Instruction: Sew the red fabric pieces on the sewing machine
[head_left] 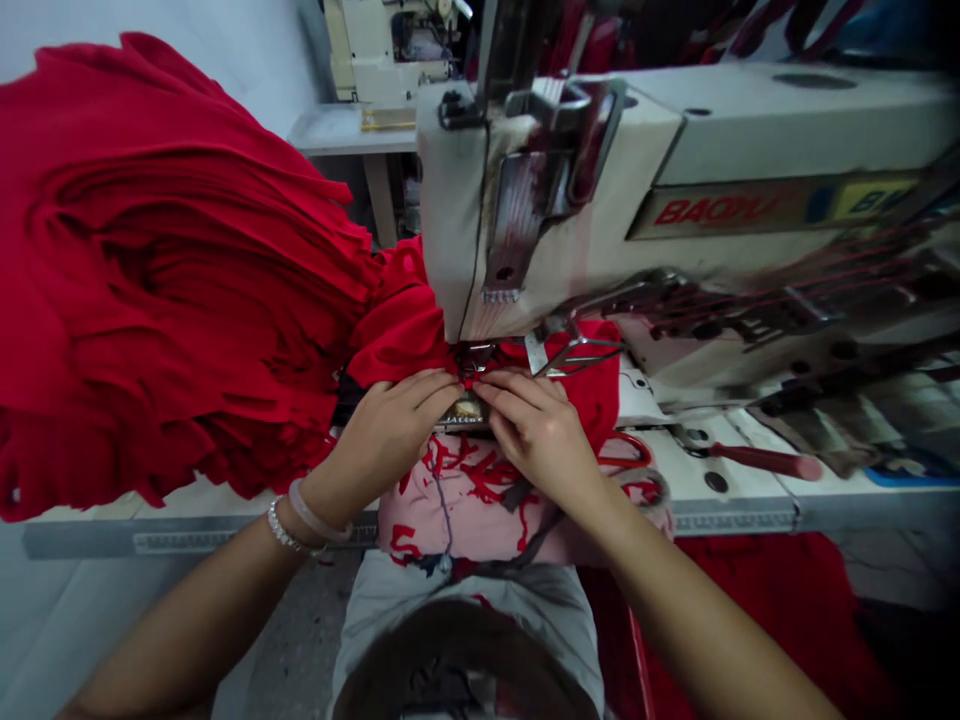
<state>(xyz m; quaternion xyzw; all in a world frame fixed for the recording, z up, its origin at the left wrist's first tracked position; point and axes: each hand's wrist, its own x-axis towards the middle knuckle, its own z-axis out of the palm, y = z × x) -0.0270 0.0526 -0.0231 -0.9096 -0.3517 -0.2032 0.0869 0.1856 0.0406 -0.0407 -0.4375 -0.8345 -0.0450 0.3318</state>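
Both my hands are at the needle area of a white sewing machine [555, 230]. My left hand [405, 410], with bracelets at the wrist, is closed on the edge of a red fabric piece [401, 335] just left of the presser foot [478, 355]. Close by on the right, my right hand [532, 415] pinches the same red fabric, its fingertips almost meeting the left ones. The fabric spreads behind both hands and out to the right under the machine head. Part of the gripped edge is hidden by the fingers.
A large pile of red fabric pieces [172, 280] fills the left side. Red thread scraps lie on a pink cloth [480, 530] at the table edge. Scissors with red handles [630, 450] and a red-handled tool [765, 460] lie at right. Another machine [367, 50] stands behind.
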